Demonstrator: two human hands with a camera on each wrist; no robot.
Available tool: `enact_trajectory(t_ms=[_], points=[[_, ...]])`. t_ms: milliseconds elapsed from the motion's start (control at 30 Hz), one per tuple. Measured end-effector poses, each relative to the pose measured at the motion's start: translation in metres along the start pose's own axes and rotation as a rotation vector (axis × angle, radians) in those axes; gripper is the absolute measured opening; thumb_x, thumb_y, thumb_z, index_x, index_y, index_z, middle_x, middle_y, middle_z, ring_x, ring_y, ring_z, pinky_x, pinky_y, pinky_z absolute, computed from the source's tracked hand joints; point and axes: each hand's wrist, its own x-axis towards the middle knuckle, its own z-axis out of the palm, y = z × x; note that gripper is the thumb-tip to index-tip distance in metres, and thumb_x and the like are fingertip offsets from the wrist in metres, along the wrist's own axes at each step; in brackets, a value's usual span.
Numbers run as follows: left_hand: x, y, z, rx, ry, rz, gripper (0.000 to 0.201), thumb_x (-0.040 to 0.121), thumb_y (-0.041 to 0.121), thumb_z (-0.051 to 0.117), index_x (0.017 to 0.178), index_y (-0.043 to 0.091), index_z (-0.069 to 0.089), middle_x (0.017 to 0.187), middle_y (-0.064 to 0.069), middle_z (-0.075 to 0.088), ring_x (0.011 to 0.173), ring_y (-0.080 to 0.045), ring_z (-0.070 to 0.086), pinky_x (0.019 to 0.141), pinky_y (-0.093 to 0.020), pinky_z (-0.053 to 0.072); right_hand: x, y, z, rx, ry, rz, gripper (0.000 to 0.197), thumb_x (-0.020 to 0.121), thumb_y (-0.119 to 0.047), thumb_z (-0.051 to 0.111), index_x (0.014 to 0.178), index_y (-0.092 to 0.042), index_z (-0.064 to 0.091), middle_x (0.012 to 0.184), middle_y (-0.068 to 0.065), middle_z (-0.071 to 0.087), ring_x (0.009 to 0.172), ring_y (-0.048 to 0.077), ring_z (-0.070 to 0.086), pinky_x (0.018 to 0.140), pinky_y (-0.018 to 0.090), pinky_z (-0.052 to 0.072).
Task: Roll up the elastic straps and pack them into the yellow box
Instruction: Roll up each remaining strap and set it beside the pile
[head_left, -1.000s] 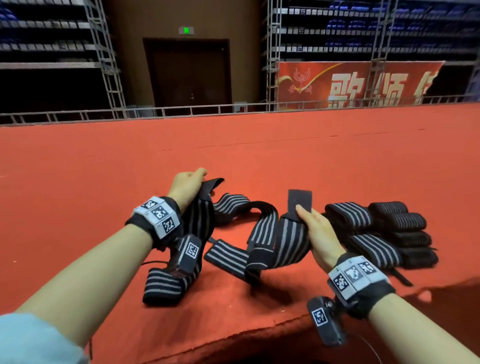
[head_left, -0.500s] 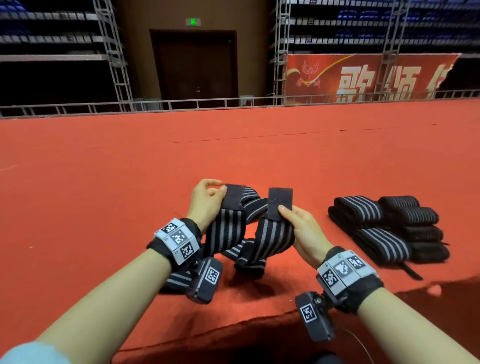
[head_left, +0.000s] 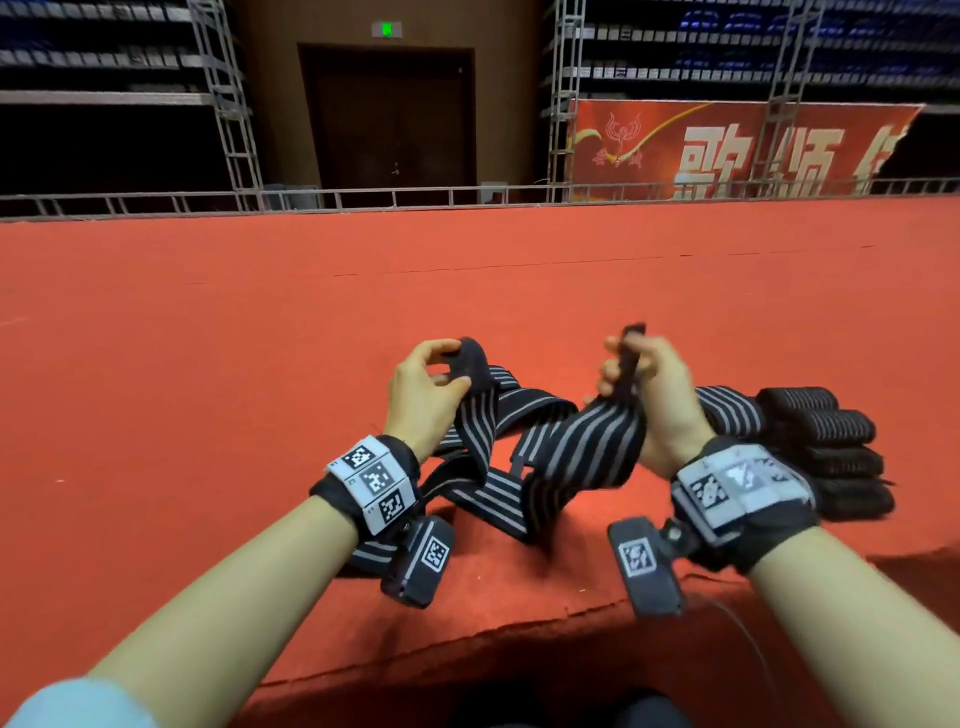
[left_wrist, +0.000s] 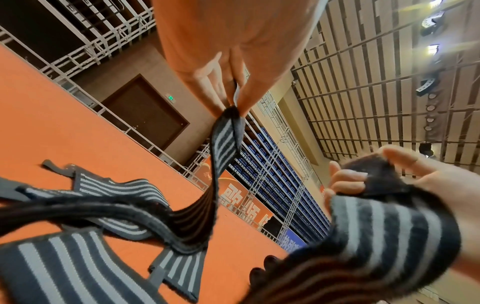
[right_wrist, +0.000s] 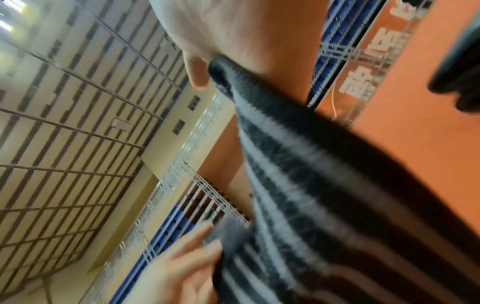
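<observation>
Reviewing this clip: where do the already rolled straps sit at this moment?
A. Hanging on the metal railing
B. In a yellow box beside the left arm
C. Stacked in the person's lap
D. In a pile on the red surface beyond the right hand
D: the rolled straps lie piled on the red surface just past the right hand; no yellow box shows.

Both forearms bare. Black wristband behind left hand, three white square-code tags on top; black camera block with its own code tag hangs under it. Same set behind right hand: wristband, camera block, thin cable. Light blue sleeve at left upper arm.
</observation>
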Motion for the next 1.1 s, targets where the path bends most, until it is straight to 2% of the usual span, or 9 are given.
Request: enact_trajectory(t_ms=[100,167,267,333,400,567,700,900,1100], points=[[0.008,0.005,-0.002,-0.057,0.034,0.007,0.048,0.08,-0.005,0.065,0.122,0.017,0.055,0.109,-0.002,0.063,0.084,-0.015,0.068,0.078,-0.024,0.057,0.005,-0.054,0.008,-0.111,-0.021,-0.11,0.062,0.094,-0.057,0.023,0.112,-0.012,0.06,0.064,-0.005,0.039,0.056,0.01,0.036,0.057,0.029,0.029],[0.013,0.011,0.001,-0.119,0.056,-0.016,0.063,0.08,-0.007,0.065,0.135,0.016,0.044,0.105,-0.002,0.062,0.084,-0.014,0.066,0.074,-0.018,0.054,0.0,-0.081,0.02,-0.127,-0.103,-0.174,0.062,0.096,-0.043,0.017,0.119,-0.009,0.064,0.067,-0.005,0.039,0.059,0.009,0.034,0.057,0.028,0.025],[0.019,0.017,0.006,-0.222,0.071,-0.058,0.07,0.082,-0.007,0.064,0.141,0.015,0.035,0.104,-0.004,0.066,0.089,-0.017,0.067,0.083,-0.029,0.055,-0.012,-0.092,0.052,-0.133,-0.171,-0.239,0.049,0.095,-0.022,0.026,0.12,-0.007,0.065,0.069,-0.005,0.04,0.059,0.008,0.032,0.055,0.025,0.022],[0.021,0.019,0.008,-0.262,0.073,-0.08,0.063,0.083,-0.007,0.064,0.138,0.012,0.041,0.104,-0.007,0.067,0.09,-0.017,0.066,0.09,-0.033,0.053,-0.015,-0.075,0.071,-0.174,-0.144,-0.247,0.038,0.096,-0.009,0.035,0.124,-0.009,0.061,0.07,-0.006,0.048,0.055,0.003,0.043,0.048,0.016,0.032],[0.02,0.02,0.007,-0.298,0.076,-0.102,0.051,0.084,-0.007,0.063,0.13,0.009,0.051,0.106,-0.012,0.067,0.093,-0.017,0.065,0.095,-0.037,0.052,-0.016,-0.046,0.081,-0.282,-0.152,-0.243,0.03,0.094,0.001,0.046,0.116,-0.009,0.063,0.076,-0.004,0.063,0.057,0.001,0.059,0.053,0.016,0.046],[0.009,0.022,0.001,-0.327,0.031,-0.078,0.016,0.09,0.004,0.063,0.102,0.013,0.068,0.103,-0.008,0.071,0.096,-0.019,0.066,0.095,-0.042,0.052,-0.014,0.023,0.066,-0.442,-0.049,-0.113,0.015,0.083,-0.009,0.072,0.096,-0.003,0.071,0.087,0.015,0.074,0.074,0.027,0.07,0.071,0.045,0.056],[-0.004,0.02,-0.003,-0.367,-0.051,-0.045,0.011,0.095,0.012,0.058,0.098,0.011,0.068,0.098,-0.012,0.071,0.09,-0.02,0.066,0.088,-0.043,0.053,-0.007,0.04,0.066,-0.374,0.021,-0.26,0.012,0.085,-0.017,0.072,0.089,-0.006,0.071,0.079,0.008,0.073,0.07,0.017,0.068,0.063,0.031,0.053],[-0.013,0.02,-0.008,-0.442,-0.198,-0.076,0.009,0.096,0.012,0.057,0.103,0.013,0.062,0.083,-0.012,0.071,0.069,-0.021,0.066,0.063,-0.033,0.053,-0.003,0.047,0.071,-0.306,0.036,-0.324,0.01,0.085,-0.016,0.073,0.09,-0.008,0.07,0.083,0.007,0.074,0.073,0.016,0.068,0.062,0.025,0.052],[-0.016,0.024,-0.008,-0.537,-0.21,-0.078,0.021,0.096,0.004,0.052,0.112,0.016,0.06,0.094,-0.01,0.074,0.079,-0.02,0.07,0.069,-0.032,0.057,0.004,0.051,0.068,-0.299,0.062,-0.313,0.008,0.083,-0.017,0.075,0.088,-0.013,0.071,0.083,0.005,0.075,0.075,0.016,0.071,0.066,0.028,0.054]])
